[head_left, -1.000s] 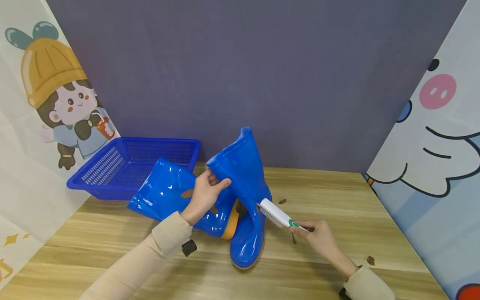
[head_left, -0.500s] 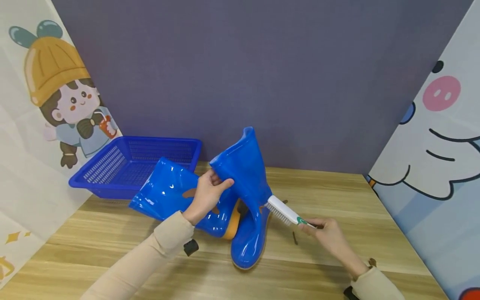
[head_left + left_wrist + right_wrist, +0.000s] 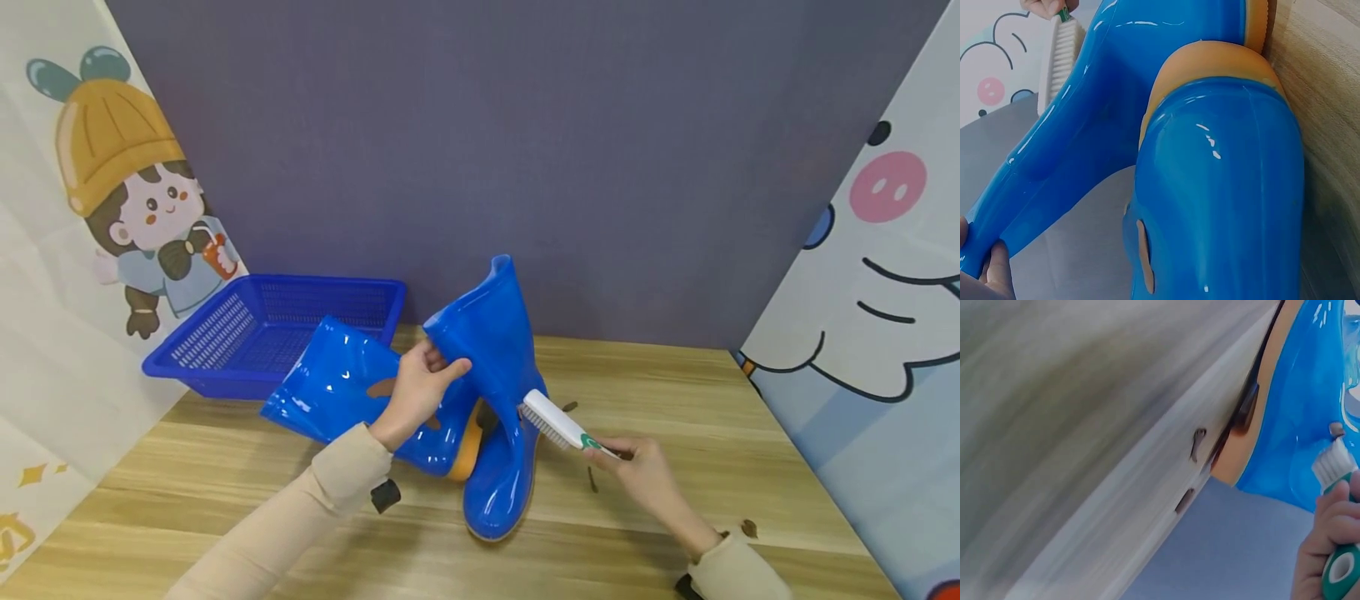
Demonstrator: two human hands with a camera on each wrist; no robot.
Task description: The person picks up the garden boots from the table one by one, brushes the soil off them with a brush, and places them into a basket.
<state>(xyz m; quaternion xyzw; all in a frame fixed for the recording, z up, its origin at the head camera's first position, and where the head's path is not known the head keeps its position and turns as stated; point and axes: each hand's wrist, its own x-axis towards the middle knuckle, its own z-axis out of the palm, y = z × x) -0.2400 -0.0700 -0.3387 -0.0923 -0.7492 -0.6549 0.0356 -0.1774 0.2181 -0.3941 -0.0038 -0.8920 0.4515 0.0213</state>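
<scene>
A shiny blue rain boot (image 3: 491, 350) stands toe toward me, its shaft leaning. My left hand (image 3: 420, 383) pinches the rim of that shaft between thumb and fingers. My right hand (image 3: 641, 475) grips the handle of a white-and-green scrubbing brush (image 3: 555, 417). The bristles (image 3: 1335, 464) are at the boot's ankle, close to a small brown patch (image 3: 1335, 429). A second blue rain boot (image 3: 341, 383) lies on its side behind my left hand, its yellow-orange sole (image 3: 467, 450) against the upright one. Brown patches (image 3: 381, 388) mark its shaft.
A blue slotted plastic basket (image 3: 273, 379) stands at the back left, partly behind the lying boot. Small brown bits (image 3: 749, 528) are scattered on the wooden table (image 3: 645, 375) to the right. A grey panel (image 3: 480, 150) rises along the table's back edge.
The brush slid right and slightly outward along the boot's ankle, then came back left. My left hand keeps its hold on the rim, and both boots stay nearly in place.
</scene>
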